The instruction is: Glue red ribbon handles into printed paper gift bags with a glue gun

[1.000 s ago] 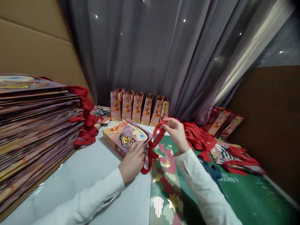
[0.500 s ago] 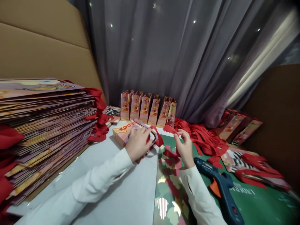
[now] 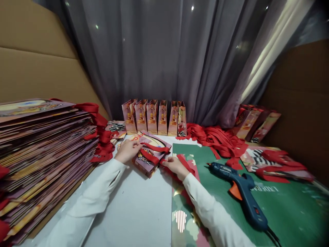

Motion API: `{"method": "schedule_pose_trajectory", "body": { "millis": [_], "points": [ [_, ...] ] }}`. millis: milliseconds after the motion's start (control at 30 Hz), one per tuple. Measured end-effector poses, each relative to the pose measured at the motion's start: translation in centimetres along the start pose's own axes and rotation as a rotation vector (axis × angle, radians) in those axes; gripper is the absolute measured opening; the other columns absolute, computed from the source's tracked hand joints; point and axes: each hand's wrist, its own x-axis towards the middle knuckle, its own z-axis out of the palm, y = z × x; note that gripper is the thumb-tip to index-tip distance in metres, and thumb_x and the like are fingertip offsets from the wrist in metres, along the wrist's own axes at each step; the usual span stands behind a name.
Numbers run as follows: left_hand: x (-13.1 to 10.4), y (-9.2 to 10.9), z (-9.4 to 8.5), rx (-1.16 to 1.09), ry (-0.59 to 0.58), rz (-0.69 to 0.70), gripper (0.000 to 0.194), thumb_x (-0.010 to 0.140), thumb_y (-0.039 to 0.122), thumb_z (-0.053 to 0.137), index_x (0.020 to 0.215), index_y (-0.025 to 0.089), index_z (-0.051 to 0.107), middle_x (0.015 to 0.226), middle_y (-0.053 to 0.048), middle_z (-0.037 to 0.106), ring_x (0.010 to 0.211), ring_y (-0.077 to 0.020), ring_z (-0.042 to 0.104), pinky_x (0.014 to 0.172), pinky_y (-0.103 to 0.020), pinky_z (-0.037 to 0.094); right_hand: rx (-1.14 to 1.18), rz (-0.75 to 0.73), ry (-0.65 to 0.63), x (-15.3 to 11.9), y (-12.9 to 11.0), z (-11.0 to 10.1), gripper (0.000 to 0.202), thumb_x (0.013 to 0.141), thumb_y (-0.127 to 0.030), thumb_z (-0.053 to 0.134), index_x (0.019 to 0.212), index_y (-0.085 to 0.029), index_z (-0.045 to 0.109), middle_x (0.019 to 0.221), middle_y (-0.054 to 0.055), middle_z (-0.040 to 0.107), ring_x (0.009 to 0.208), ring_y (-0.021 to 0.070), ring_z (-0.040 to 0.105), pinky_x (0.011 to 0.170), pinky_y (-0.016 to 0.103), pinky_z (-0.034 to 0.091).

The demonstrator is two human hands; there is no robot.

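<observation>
A small printed paper gift bag (image 3: pixel 146 168) lies on the white board in front of me, with a looped red ribbon (image 3: pixel 156 148) across its upper face. My left hand (image 3: pixel 128 151) rests at the bag's left side, fingers closed on the ribbon loop's left end. At the bag's right corner, my right hand (image 3: pixel 177 166) pinches a red ribbon strip, part of which is hidden under the hand. Another stretch of red ribbon (image 3: pixel 186 164) shows just beyond it on the patterned sheet.
A tall stack of flat bags (image 3: pixel 48 161) fills the left. Several upright bags (image 3: pixel 153 116) line the back, beside a red ribbon pile (image 3: pixel 218 139). A blue glue gun (image 3: pixel 241 190) lies on the green sheet (image 3: pixel 282 212); ribboned bags (image 3: pixel 277 163) lie far right.
My left hand has moved left to the ribbon on the bag. My right hand has come from near the ribbon pile to the bag's right corner. The view has shifted slightly.
</observation>
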Motion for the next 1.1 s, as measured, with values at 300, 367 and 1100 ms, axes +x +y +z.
{"method": "schedule_pose_trajectory", "body": {
  "millis": [300,367,1100],
  "points": [
    [-11.6,11.2,6.2,0.377,0.046,0.391,0.040,0.081,0.007,0.039,0.107,0.013,0.069,0.100,-0.018,0.068,0.099,-0.0317,0.060,0.089,-0.048,0.043,-0.149,-0.200,0.040,0.7,-1.1,0.8,0.011,0.072,-0.017,0.060,0.064,-0.020,0.054,0.058,-0.005,0.058,0.057,0.0124,0.056,0.059,0.024,0.045],
    [-11.6,11.6,9.1,0.393,0.039,0.379,0.042,0.080,0.005,0.039,0.106,0.010,0.071,0.103,-0.023,0.068,0.105,-0.0360,0.058,0.092,-0.054,0.040,-0.208,-0.237,0.061,0.6,-1.0,0.6,0.009,0.073,-0.017,0.058,0.065,-0.021,0.055,0.062,-0.004,0.061,0.061,0.0134,0.057,0.062,0.024,0.045],
    [-5.5,8.7,8.1,0.275,-0.253,-0.131,0.030,0.096,0.015,0.045,0.122,0.008,0.056,0.105,-0.015,0.065,0.094,-0.0235,0.065,0.079,-0.039,0.052,-0.508,-0.159,0.114,0.3,1.4,-1.0,0.013,0.080,-0.023,0.060,0.067,-0.020,0.058,0.054,-0.003,0.056,0.051,0.0120,0.049,0.053,0.023,0.035]
  ]
}}
